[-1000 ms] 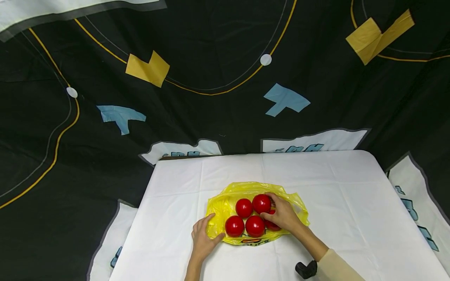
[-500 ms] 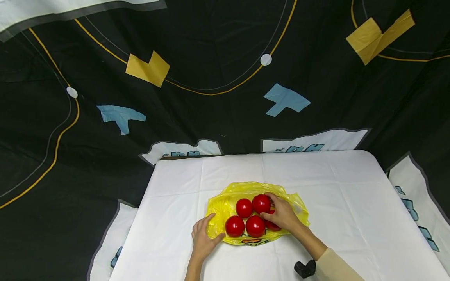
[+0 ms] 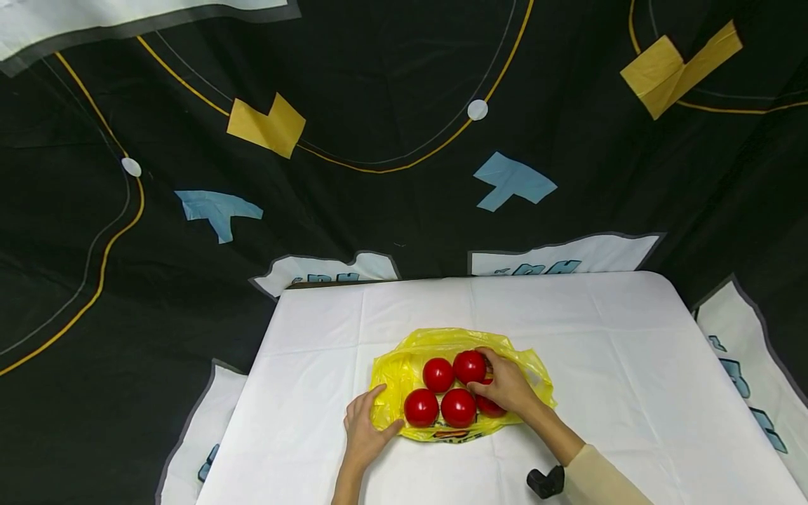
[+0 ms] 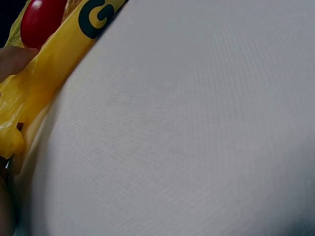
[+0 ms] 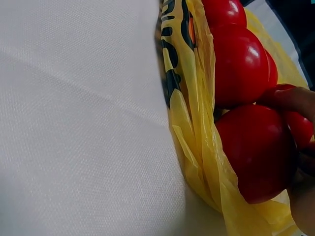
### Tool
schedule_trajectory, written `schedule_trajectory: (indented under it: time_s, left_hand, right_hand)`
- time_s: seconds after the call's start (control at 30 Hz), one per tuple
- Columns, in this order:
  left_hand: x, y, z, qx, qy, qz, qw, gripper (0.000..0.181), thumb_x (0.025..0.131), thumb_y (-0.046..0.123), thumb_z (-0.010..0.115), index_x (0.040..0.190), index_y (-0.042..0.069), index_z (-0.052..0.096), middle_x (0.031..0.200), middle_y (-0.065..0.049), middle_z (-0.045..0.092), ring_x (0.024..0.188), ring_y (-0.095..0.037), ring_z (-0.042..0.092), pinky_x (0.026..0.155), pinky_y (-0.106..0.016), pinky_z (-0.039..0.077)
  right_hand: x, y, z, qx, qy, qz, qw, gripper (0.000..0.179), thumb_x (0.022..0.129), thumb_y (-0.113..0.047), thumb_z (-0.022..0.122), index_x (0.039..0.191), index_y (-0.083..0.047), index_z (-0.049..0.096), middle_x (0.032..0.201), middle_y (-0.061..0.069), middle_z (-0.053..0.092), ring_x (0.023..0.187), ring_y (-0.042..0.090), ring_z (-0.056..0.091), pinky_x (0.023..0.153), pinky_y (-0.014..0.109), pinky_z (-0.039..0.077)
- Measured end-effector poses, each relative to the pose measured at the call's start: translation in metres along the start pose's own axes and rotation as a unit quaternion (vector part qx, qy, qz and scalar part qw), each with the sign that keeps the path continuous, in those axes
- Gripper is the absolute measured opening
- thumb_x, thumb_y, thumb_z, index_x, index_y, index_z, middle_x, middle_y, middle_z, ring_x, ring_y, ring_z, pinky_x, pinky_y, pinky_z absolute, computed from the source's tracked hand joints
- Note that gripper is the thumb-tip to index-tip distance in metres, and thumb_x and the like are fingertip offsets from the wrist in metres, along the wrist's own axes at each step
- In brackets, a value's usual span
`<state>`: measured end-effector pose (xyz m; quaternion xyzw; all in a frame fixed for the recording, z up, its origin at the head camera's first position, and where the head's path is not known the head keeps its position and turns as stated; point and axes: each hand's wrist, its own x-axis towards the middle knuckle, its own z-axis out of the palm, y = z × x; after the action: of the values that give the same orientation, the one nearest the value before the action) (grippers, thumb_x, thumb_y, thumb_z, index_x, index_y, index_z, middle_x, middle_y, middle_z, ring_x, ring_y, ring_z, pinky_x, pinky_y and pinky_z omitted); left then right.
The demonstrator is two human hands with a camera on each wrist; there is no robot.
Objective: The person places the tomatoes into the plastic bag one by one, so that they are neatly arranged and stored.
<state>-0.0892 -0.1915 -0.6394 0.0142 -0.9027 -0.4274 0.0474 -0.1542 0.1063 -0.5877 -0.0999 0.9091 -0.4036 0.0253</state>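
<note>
Several glossy red balls [image 3: 458, 407] lie together in the mouth of a yellow plastic bag [image 3: 435, 339], which is spread on the white table. My left hand [image 3: 367, 428] holds the bag's left edge, thumb in front and fingers further back. In the left wrist view the thumb [image 4: 15, 61] crosses the bag's rim beside a red ball [image 4: 42, 22]. My right hand [image 3: 508, 386] grips the back right ball [image 3: 470, 367], fingertips behind it and thumb at its front. Under that hand another ball [image 3: 489, 401] is partly covered; in the right wrist view it fills the foreground [image 5: 256, 152].
White cloth covers the table [image 3: 631, 393]. A black device [image 3: 546, 482] sits by the right wrist, near the beige sleeve [image 3: 602, 477]. Behind the table hangs a black curtain [image 3: 379, 224] with yellow, blue and white shapes.
Both hands, the balls and the bag stay nearly where they were. The right forearm, with its sleeve and the black device, has shifted very slightly left.
</note>
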Motion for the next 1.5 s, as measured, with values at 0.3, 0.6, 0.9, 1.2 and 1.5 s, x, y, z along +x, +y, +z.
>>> schedule_trajectory:
  time_s: [0.3,0.6,0.9,1.2,1.5]
  left_hand:
    - [-0.0001,-0.0003,0.0002,-0.001,0.0,0.001,1.0,0.074,0.067,0.042,0.079,0.132,0.024,0.051,0.129,-0.006,0.047,0.124,-0.028,0.028,0.099,-0.05,0.017]
    - [0.0008,-0.0014,0.0009,0.005,0.003,0.004,1.0,0.074,0.067,0.044,0.079,0.132,0.025,0.051,0.127,-0.005,0.048,0.123,-0.028,0.029,0.098,-0.05,0.018]
    - [-0.0001,-0.0004,0.0,0.003,0.001,0.003,1.0,0.073,0.068,0.044,0.079,0.132,0.025,0.05,0.128,-0.006,0.047,0.124,-0.029,0.028,0.098,-0.05,0.017]
    - [0.0005,-0.0003,0.0003,0.004,-0.001,0.004,1.0,0.073,0.068,0.047,0.078,0.133,0.025,0.05,0.129,-0.006,0.047,0.124,-0.029,0.028,0.099,-0.052,0.016]
    - [0.0008,-0.0022,0.0006,0.004,0.004,0.013,0.9999,0.073,0.069,0.046,0.078,0.133,0.024,0.05,0.128,-0.006,0.047,0.123,-0.029,0.029,0.098,-0.052,0.017]
  right_hand:
    - [0.0005,0.0017,0.0018,-0.016,0.005,-0.008,0.9998,0.068,0.073,-0.025,0.082,0.13,-0.004,0.051,0.108,0.013,0.065,0.097,0.026,0.062,0.081,0.042,0.052]
    - [0.0019,0.0045,0.0035,-0.031,0.007,-0.009,0.9994,0.068,0.073,-0.027,0.081,0.13,-0.005,0.051,0.109,0.013,0.064,0.098,0.027,0.062,0.082,0.043,0.052]
    - [0.0022,0.0059,0.0048,-0.033,0.007,-0.012,0.9994,0.068,0.073,-0.026,0.081,0.13,-0.004,0.051,0.112,0.013,0.063,0.1,0.028,0.061,0.082,0.044,0.052]
    - [0.0032,0.0072,0.0065,-0.039,0.006,-0.005,0.9992,0.069,0.073,-0.026,0.081,0.13,-0.003,0.051,0.113,0.015,0.063,0.101,0.031,0.061,0.082,0.045,0.051]
    - [0.0045,0.0073,0.0088,-0.035,0.011,-0.003,0.9993,0.067,0.072,-0.025,0.081,0.128,-0.001,0.052,0.111,0.015,0.064,0.098,0.03,0.062,0.081,0.045,0.052]
